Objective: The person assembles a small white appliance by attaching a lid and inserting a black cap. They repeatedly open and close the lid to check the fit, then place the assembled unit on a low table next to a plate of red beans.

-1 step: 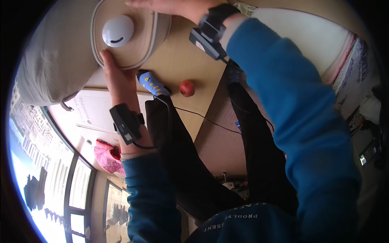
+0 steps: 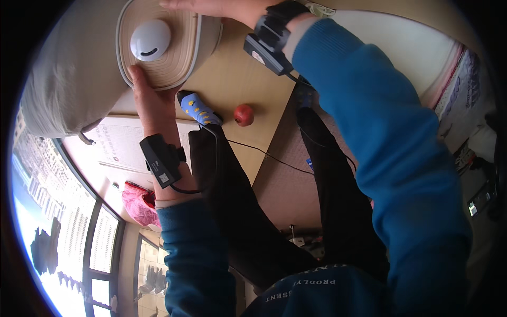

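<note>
A beige container with rounded corners has a ribbed, wood-toned lid (image 2: pixel 179 39) with a pale rim. In the middle of the lid sits a round white knob (image 2: pixel 150 40) with a dark curved slot. At the near edge my left hand (image 2: pixel 151 100) grips the rim, its thumb lying on top and the other fingers mostly hidden below. My right hand (image 2: pixel 219 7) reaches across the far right edge, partly cut off by the top of the picture, its fingertips on the lid. Both wrists wear black strapped devices with cables.
The container is over a light wooden table (image 2: pixel 253 68), beside a grey cushion-like bulk (image 2: pixel 74 79). A round red fruit (image 2: pixel 244 114) lies near my foot in a blue patterned sock (image 2: pixel 198 108). A thin black cable (image 2: pixel 269 155) crosses my legs. Pink cloth (image 2: pixel 140 203) lies by the window.
The lid and both hands have shifted very slightly to the left. The grip looks the same, and the fruit and my foot have not moved.
</note>
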{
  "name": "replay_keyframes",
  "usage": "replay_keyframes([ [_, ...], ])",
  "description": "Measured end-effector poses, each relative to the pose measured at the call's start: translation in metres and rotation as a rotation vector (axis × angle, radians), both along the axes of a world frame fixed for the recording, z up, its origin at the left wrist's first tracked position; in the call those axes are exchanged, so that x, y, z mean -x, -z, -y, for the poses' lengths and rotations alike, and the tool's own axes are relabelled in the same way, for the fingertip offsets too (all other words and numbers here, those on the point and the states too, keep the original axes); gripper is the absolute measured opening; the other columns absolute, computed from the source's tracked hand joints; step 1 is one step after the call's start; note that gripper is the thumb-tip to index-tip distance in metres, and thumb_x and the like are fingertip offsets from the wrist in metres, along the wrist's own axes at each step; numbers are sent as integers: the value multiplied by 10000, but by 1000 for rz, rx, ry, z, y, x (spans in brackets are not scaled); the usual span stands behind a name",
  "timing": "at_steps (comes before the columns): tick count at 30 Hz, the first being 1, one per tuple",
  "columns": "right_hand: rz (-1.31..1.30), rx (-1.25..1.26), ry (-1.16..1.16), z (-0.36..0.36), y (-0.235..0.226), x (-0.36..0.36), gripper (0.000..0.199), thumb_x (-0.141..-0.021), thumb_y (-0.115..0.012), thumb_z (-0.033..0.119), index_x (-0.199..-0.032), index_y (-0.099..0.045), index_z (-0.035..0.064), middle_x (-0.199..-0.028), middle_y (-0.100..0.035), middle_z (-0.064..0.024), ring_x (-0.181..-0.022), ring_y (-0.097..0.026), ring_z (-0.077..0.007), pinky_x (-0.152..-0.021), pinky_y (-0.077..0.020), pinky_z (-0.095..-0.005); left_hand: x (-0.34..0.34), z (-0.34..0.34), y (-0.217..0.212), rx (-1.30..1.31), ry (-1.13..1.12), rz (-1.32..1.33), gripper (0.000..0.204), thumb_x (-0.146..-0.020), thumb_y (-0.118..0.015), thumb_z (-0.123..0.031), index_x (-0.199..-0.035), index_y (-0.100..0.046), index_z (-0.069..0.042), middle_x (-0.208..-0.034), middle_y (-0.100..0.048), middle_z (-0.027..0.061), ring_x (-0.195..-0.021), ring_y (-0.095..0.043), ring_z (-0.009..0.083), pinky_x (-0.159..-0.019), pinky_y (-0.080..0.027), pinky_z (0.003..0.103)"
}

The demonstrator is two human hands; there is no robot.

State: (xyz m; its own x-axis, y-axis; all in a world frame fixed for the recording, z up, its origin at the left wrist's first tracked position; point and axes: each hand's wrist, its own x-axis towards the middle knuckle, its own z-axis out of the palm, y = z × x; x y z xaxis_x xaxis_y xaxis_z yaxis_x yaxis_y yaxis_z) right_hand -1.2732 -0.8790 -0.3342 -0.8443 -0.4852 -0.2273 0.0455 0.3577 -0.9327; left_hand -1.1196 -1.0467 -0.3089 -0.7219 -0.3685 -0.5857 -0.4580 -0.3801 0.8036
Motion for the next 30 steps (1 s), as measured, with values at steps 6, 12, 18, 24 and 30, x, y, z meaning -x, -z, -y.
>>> replay_keyframes([
  [6, -148, 22, 200, 21, 14, -25, 692, -861, -621, 442, -1331, -427, -27, -1290, -487, -307, -1212, -470, -432, -1017, -396, -446, -7, 2, 1, -62, -66, 89, 632, -959, -416, -553, -1400, -358, -104, -1346, -477, 114, -1179, -539, 283, -860, -540, 452],
  [12, 15, 183, 30, -4, 24, -8, 614, -868, -640, 404, -1287, -472, -12, -1215, -558, -277, -1128, -547, -395, -956, -447, -401, -8, 1, 18, -23, -84, 96, 639, -939, -423, -590, -1387, -393, -136, -1349, -483, 103, -1215, -509, 283, -920, -495, 519],
  [18, 155, -113, -51, -5, -8, 0, 591, -900, -624, 413, -1356, -468, 70, -1166, -635, -12, -1021, -584, -113, -756, -504, -261, -17, -7, 10, -438, -297, -152, 728, -931, -410, -619, -1458, -276, -135, -1468, -367, 98, -1337, -371, 257, -1072, -315, 518],
  [24, 274, -85, -84, -5, -18, -2, 498, -973, -540, 296, -1361, -432, 4, -1284, -542, -86, -1168, -493, -156, -1000, -379, -296, -26, -20, 46, -621, -758, -24, 896, -899, -410, -668, -1521, -54, -131, -1586, -5, 100, -1451, -2, 334, -1090, -93, 643],
  [30, 558, -96, 65, 0, -33, -1, 523, -996, -483, 351, -1385, -371, 20, -1332, -500, -85, -1214, -486, -190, -1005, -402, -344, -35, 9, 98, -775, -918, 196, 896, -913, -397, -649, -1519, -38, -95, -1584, 47, 140, -1459, 26, 322, -1077, -93, 670],
])
